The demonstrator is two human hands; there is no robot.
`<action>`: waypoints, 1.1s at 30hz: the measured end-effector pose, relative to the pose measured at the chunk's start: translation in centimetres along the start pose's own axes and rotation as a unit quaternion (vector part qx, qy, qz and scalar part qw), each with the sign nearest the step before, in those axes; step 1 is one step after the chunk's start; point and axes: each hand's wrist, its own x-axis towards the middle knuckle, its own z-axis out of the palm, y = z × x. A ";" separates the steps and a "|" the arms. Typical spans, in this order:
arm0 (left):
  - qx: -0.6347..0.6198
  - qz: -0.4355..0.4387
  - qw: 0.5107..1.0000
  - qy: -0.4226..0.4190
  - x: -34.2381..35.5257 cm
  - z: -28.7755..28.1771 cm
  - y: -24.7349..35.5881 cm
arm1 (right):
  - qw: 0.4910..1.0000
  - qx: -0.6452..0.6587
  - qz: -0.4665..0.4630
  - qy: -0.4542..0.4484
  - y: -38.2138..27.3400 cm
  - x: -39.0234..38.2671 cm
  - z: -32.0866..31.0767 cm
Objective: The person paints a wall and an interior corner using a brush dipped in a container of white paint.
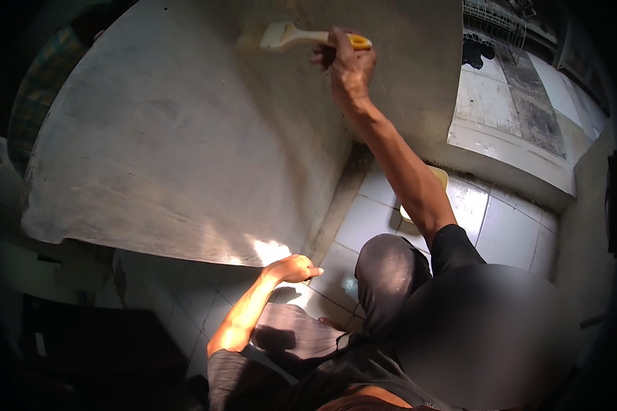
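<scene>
The right hand (349,65) grips the brush (307,36) against the grey wall (164,137). The left hand (292,268) curls near the wall's lower edge; I cannot tell if it holds anything

The one view looks steeply down from the person's head, through the left of two side-by-side fisheye lenses. It sits near, above the right knee (391,264), and is wide enough to take in the left hand (291,269) and right hand (348,65). A grey wall (164,130) fills the far left, tiled floor (511,216) the right.
</scene>
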 end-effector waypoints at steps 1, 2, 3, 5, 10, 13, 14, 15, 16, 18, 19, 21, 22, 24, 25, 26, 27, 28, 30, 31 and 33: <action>0.000 -0.006 1.000 -0.007 -0.3 0.1 -0.4 | 0.999 -0.022 0.021 -0.012 2.0 -1.2 -1.2; 0.005 -0.006 1.000 -0.015 -0.1 0.0 -0.4 | 0.998 -0.048 0.035 -0.021 4.0 -2.2 -3.4; 0.004 -0.003 1.000 -0.013 0.1 0.1 -0.4 | 0.994 -0.077 0.074 0.008 5.8 -3.6 -5.9; 0.000 -0.002 1.000 -0.006 0.3 0.4 -0.8 | 0.984 -0.113 0.126 0.060 9.1 -7.0 -10.9; 0.004 0.011 1.000 -0.006 1.0 0.5 -0.7 | 0.940 -0.303 0.105 0.118 12.5 -10.1 -18.5; 0.006 0.010 1.000 0.003 0.7 0.7 -1.3 | 0.931 -0.347 0.083 0.083 10.5 -7.4 -13.5; 0.009 0.012 1.000 0.003 0.9 0.6 -1.1 | 0.938 -0.326 0.081 0.083 9.6 -5.7 -11.2; 0.006 0.007 1.000 -0.002 0.9 0.5 -0.9 | 0.961 -0.258 0.073 0.064 8.2 -4.4 -8.9; 0.003 0.002 1.000 -0.006 0.7 0.3 -0.6 | 0.979 -0.187 0.064 0.043 6.6 -3.2 -6.6; -0.011 -0.013 1.000 -0.003 -0.1 0.3 -1.0 | 0.996 -0.066 0.035 0.040 3.4 -2.5 -2.4; -0.014 -0.013 1.000 -0.001 0.0 0.3 -0.9 | 0.999 -0.021 0.038 0.030 2.9 -2.2 -2.4; -0.017 -0.013 1.000 0.000 0.0 0.4 -0.8 | 0.997 0.070 0.045 0.011 2.3 -1.9 -2.5; -0.014 -0.011 1.000 -0.002 0.1 0.2 -0.6 | 0.997 0.059 0.044 0.007 3.4 -2.2 -4.1; -0.013 -0.014 1.000 -0.007 0.0 0.1 -0.3 | 0.996 -0.014 0.080 0.027 6.5 -4.3 -7.3; -0.016 -0.017 1.000 -0.010 -0.5 0.1 -0.2 | 0.993 -0.049 0.100 0.036 8.3 -5.9 -9.0; -0.015 -0.016 1.000 -0.010 -0.7 -0.1 0.0 | 0.986 -0.056 0.142 0.070 9.7 -7.4 -11.0; -0.016 -0.018 1.000 -0.010 -0.5 -0.1 0.0 | 0.976 -0.061 0.182 0.104 10.9 -8.9 -13.2; -0.015 -0.016 1.000 -0.012 -0.2 0.0 0.1 | 0.974 -0.096 0.174 0.109 12.2 -10.2 -16.3; -0.018 -0.018 1.000 -0.012 -0.1 0.2 0.0 | 0.956 -0.202 0.173 0.126 13.3 -12.0 -19.6; -0.019 -0.018 1.000 -0.007 -0.3 0.2 0.0 | 0.937 -0.272 0.173 0.137 13.2 -12.3 -20.0; -0.017 -0.012 1.000 -0.001 -0.2 0.1 0.2 | 0.914 -0.358 0.144 0.128 13.1 -11.3 -19.7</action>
